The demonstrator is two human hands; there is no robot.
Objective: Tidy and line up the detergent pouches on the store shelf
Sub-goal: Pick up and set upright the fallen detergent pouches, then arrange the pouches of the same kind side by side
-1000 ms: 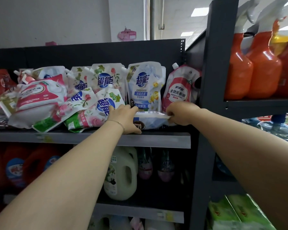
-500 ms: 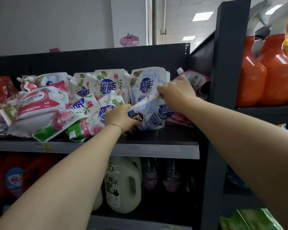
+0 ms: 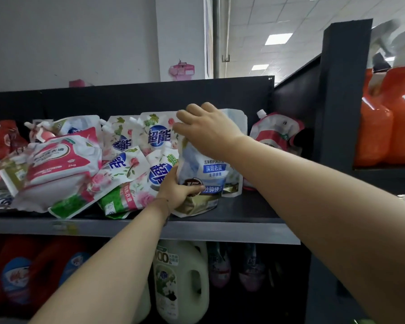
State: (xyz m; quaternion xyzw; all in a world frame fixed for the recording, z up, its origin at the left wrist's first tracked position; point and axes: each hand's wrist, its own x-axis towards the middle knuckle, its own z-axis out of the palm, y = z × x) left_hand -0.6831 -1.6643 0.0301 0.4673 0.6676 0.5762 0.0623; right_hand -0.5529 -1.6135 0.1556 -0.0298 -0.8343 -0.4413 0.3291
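Blue-and-white plastic, the detergent pouch (image 3: 202, 174) stands upright near the front lip of the shelf (image 3: 243, 230) in the head view. The left hand (image 3: 175, 192) curls fingers and thumb round its lower corner and the right hand (image 3: 206, 132) bends its fingers over the top edge, a hold I judge is meant to steady the floppy bag on its base, face forward. A heap of floral pouches (image 3: 126, 164) crowds its left side, while bare shelf lies to its right as far as the red-and-white pouch (image 3: 276, 134) slumped by the dark upright (image 3: 337, 101), so the open room lies rightward.
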